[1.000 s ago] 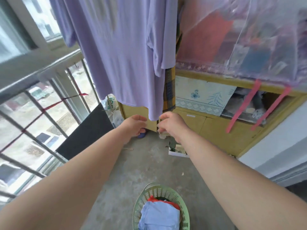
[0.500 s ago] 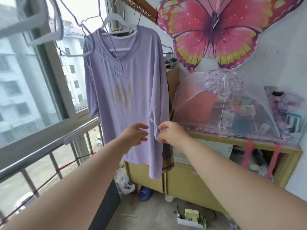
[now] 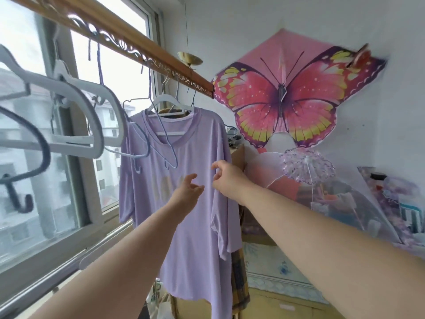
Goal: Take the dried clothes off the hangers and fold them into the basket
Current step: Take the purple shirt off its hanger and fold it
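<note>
A pink butterfly kite point(image 3: 280, 97) is hanging flat on the white wall point(image 3: 230, 31), its wings spreading wide. Below it, a clear mesh cover point(image 3: 322, 180) with a frilled top is sitting over blurred items on top of a yellow cabinet point(image 3: 287, 305). A carved wooden rail point(image 3: 128, 44) is running overhead from the near left toward the kite, ending just beside its left wing. A brass disc point(image 3: 190, 58) is hanging on a thin cord near the rail's far end. On the left, a window point(image 3: 128, 74) is letting in pale daylight, with grey buildings point(image 3: 13, 134) showing beyond the glass. A metal bar point(image 3: 46, 279) is running along below the sill.
</note>
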